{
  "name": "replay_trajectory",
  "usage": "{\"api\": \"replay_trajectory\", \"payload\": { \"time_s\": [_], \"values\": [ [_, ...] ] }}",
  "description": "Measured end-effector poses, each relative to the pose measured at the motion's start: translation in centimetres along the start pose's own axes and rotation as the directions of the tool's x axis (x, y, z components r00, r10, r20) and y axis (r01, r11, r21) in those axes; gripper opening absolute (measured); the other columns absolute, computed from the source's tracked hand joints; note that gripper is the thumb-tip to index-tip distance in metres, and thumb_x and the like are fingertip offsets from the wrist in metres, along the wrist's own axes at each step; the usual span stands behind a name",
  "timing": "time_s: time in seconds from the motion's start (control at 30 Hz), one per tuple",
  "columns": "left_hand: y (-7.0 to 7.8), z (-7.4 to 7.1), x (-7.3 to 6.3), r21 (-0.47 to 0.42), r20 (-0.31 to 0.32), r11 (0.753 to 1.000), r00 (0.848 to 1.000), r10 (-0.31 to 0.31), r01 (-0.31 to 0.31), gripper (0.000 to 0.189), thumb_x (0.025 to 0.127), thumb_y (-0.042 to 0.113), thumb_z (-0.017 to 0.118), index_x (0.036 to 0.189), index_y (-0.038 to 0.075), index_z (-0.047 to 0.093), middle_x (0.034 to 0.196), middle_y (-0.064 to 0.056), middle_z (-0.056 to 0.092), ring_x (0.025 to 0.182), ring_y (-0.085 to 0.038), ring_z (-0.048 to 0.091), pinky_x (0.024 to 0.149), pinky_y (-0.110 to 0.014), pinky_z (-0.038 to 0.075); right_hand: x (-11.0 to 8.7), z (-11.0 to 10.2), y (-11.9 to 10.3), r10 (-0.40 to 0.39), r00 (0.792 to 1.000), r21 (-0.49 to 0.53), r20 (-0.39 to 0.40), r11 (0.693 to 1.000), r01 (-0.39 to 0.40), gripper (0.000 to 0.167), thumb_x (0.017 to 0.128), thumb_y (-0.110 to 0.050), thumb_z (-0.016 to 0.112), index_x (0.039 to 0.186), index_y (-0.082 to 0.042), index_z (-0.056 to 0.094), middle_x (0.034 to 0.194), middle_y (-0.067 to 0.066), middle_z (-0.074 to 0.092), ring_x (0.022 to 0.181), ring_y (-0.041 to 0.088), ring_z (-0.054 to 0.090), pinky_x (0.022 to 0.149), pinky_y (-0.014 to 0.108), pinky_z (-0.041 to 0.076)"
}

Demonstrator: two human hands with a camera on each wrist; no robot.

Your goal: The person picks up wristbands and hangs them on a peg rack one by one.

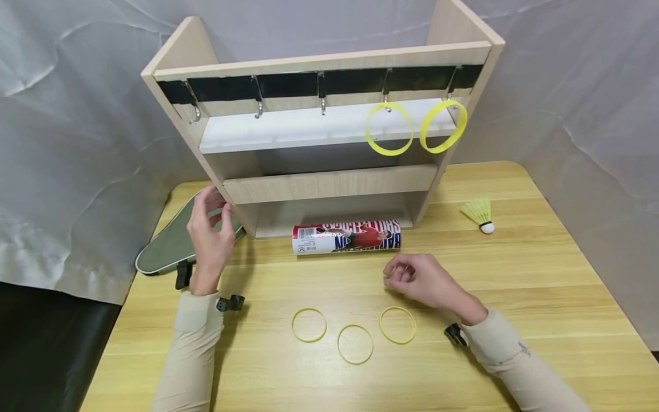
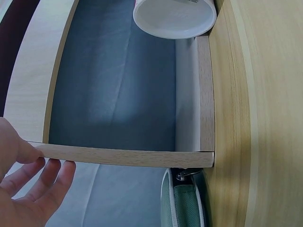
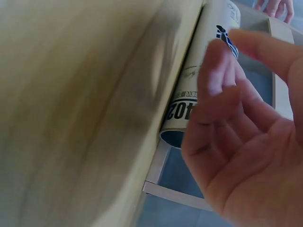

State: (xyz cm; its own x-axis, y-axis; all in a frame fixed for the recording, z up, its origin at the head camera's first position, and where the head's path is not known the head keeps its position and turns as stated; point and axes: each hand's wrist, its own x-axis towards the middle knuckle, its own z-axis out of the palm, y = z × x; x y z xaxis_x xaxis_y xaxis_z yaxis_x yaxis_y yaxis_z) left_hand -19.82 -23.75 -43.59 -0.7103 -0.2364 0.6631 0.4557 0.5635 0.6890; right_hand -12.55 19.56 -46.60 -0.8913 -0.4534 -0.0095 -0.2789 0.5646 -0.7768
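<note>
The shelf [image 1: 329, 186], at twelve o'clock, looks stiff; the left hand [image 1: 211, 232], at nine, pinches its side board [image 2: 132, 156]. The right hand [image 1: 424, 280], at four, curls loosely, apparently holding nothing. Light, bendy-looking rings [image 1: 309, 341] at six suit a rim pinch.

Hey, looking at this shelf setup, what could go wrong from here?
First, the two hanging yellow rings dangle loosely from open hooks, so a jolt to the shelf, where the left hand is, might shake one off.

Second, the printed tube lies on its side at the shelf's front; the right hand, close by, could knock it rolling.

Third, the thin rings lying flat on the table may be fiddly to pick up.
</note>
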Motion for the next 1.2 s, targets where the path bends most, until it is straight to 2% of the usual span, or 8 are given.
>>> {"api": "replay_trajectory", "payload": {
  "time_s": [0.13,0.27,0.53,0.67,0.83,1.03,1.2],
  "values": [
    [0.0,0.0,0.1,-0.002,-0.001,1.000,1.000,0.000,0.000,0.041,0.104,-0.004,0.066,0.145,0.000,0.063,0.116,-0.026,0.073,0.102,-0.027,0.072,0.080,-0.005,0.051,-0.2,0.2,0.2,0.002,0.995,-0.001,0.101,1.000,-0.002,0.022,0.090,-0.011,0.089,0.108,-0.004,0.077,0.085,-0.002,0.072,0.076,0.006,0.064,0.071,0.023,0.059],
    [0.0,0.0,0.1,0.005,0.002,1.000,1.000,0.003,-0.003,0.041,0.104,-0.004,0.065,0.145,0.000,0.063,0.116,-0.026,0.073,0.102,-0.028,0.071,0.080,-0.005,0.050,-0.4,0.2,0.4,0.003,0.986,-0.015,0.170,1.000,-0.001,0.025,0.091,-0.014,0.089,0.109,-0.004,0.075,0.085,-0.004,0.071,0.076,0.004,0.063,0.070,0.022,0.058],
    [0.0,-0.1,-0.1,0.003,0.008,1.000,1.000,-0.012,0.012,0.040,0.104,-0.004,0.065,0.145,-0.002,0.062,0.117,-0.027,0.073,0.103,-0.028,0.072,0.080,-0.006,0.052,-1.2,-0.4,0.8,-0.045,0.955,-0.037,0.294,0.998,0.058,0.029,0.092,-0.019,0.090,0.115,-0.009,0.076,0.087,-0.003,0.068,0.078,0.008,0.058,0.070,0.021,0.050],
    [0.0,-0.1,-0.1,0.004,0.010,1.000,1.000,-0.010,0.010,0.040,0.105,-0.004,0.064,0.145,-0.003,0.062,0.117,-0.027,0.073,0.104,-0.030,0.072,0.081,-0.005,0.051,-1.4,-0.5,0.8,-0.049,0.949,-0.017,0.310,0.998,0.057,0.032,0.091,-0.022,0.090,0.116,-0.008,0.076,0.090,-0.001,0.067,0.081,0.009,0.058,0.071,0.021,0.050],
    [-0.1,-0.1,-0.1,0.004,0.011,1.000,1.000,-0.009,0.009,0.040,0.105,-0.004,0.065,0.144,-0.003,0.062,0.117,-0.027,0.072,0.104,-0.031,0.072,0.081,-0.004,0.050,-1.5,-0.5,0.8,-0.062,0.949,-0.015,0.309,0.997,0.070,0.026,0.090,-0.020,0.091,0.111,-0.011,0.077,0.090,-0.001,0.067,0.084,0.009,0.058,0.072,0.023,0.052],
    [-0.1,0.0,-0.1,0.003,0.009,1.000,1.000,-0.006,0.006,0.040,0.104,-0.004,0.065,0.144,-0.003,0.062,0.117,-0.027,0.072,0.104,-0.027,0.072,0.080,-0.004,0.051,-1.5,-0.4,0.9,-0.064,0.953,-0.046,0.297,0.996,0.081,0.014,0.092,-0.019,0.089,0.096,-0.017,0.076,0.086,-0.006,0.066,0.079,0.005,0.056,0.070,0.021,0.049],
    [-0.1,0.0,0.0,0.004,0.011,1.000,1.000,-0.001,0.001,0.040,0.104,-0.004,0.065,0.144,-0.003,0.062,0.117,-0.027,0.073,0.104,-0.026,0.072,0.080,-0.004,0.051,-1.3,-0.3,0.6,-0.074,0.950,-0.078,0.304,0.992,0.102,0.017,0.097,-0.020,0.085,0.086,-0.022,0.073,0.080,-0.011,0.064,0.073,0.001,0.053,0.067,0.020,0.047]
  ]
}}
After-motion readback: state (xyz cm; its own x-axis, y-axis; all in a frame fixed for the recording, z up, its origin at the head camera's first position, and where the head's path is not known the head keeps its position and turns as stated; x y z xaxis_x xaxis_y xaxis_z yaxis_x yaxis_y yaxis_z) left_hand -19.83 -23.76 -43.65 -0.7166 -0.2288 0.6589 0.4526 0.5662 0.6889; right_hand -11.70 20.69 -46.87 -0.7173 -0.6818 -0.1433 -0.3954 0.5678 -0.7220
